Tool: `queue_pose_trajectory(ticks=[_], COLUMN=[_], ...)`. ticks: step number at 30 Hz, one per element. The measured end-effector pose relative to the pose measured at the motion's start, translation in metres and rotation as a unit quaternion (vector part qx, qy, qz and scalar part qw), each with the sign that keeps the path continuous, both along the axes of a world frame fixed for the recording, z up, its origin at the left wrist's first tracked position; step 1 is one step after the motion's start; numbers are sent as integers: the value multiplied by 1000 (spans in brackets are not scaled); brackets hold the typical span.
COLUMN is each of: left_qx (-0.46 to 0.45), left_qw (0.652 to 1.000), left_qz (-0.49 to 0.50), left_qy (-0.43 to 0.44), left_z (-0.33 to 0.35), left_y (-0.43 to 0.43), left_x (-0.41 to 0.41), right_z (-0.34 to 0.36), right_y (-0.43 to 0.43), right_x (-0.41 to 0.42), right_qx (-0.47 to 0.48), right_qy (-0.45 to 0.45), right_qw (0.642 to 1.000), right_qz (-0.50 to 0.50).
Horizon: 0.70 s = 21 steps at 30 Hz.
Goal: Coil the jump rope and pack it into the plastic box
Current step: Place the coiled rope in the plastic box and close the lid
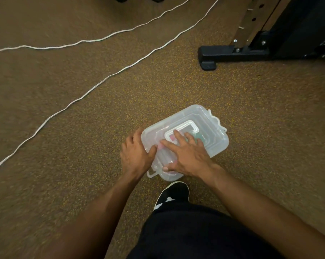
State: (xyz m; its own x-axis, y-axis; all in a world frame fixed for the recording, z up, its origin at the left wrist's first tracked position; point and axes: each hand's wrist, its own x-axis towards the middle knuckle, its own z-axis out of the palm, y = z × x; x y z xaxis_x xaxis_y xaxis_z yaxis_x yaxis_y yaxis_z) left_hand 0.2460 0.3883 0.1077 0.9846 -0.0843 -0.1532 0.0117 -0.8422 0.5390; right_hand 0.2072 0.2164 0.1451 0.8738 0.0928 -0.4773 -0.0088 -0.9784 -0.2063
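my left hand (134, 154) grips the near-left edge of the plastic box (210, 133) on the floor (251, 128), and my right hand (187, 154) lies flat, fingers spread, on its lid. the jump rope (94, 86) lies uncoiled across the floor, apart from the box.

Bare floor (251, 128) lies open right of the plastic box (210, 135). A white rope (94, 86) crosses the floor's left side; a black equipment foot (232, 54), perhaps a rack's, blocks the far right corner.

Gym: speckled rubber floor (251, 118); steel rack (251, 30).
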Motion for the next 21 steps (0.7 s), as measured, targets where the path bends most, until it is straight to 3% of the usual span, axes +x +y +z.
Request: queue_pose_trajectory(ticks=[6, 13, 21], left_qx=[-91, -156, -80], left_qw=[973, 949, 955], left_qz=[120, 165, 118], left_qy=[175, 217, 261], left_z=[-8, 4, 18], left_y=[-1, -2, 5], left_x=[-14, -12, 4], right_z=[0, 4, 5], right_y=[9, 11, 13], right_x=[3, 4, 3], right_qx=[-3, 14, 10], right_qy=[18, 46, 41], right_qw=[1000, 999, 999], right_qz=[-10, -25, -24])
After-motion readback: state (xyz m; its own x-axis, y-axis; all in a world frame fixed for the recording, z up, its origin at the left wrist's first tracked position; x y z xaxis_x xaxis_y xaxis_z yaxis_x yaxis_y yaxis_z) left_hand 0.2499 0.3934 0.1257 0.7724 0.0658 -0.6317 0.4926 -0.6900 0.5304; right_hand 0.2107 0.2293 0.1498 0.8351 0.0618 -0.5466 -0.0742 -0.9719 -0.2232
